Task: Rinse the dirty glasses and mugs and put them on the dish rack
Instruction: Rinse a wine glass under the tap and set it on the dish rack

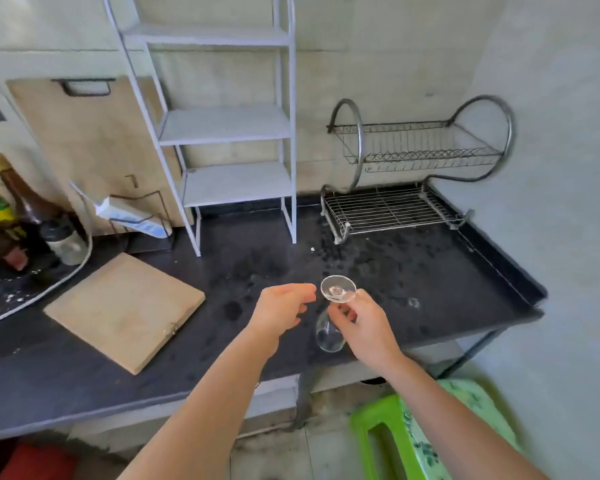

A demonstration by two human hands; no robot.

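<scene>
My right hand (pixel 364 327) holds a clear stemmed glass (pixel 330 336) upside down by its stem, foot up and bowl down, above the wet black counter (pixel 430 282). My left hand (pixel 281 308) hovers just left of the glass foot, fingers loosely curled and holding nothing. The two-tier metal dish rack (pixel 388 211) stands at the back right of the counter against the wall, with nothing on either tier.
A wooden cutting board (pixel 125 311) lies on the counter to the left. A white shelf unit (pixel 229 133) stands at the back centre. Bottles and jars (pixel 25 220) crowd the far left. A green stool (pixel 426 434) sits on the floor below right.
</scene>
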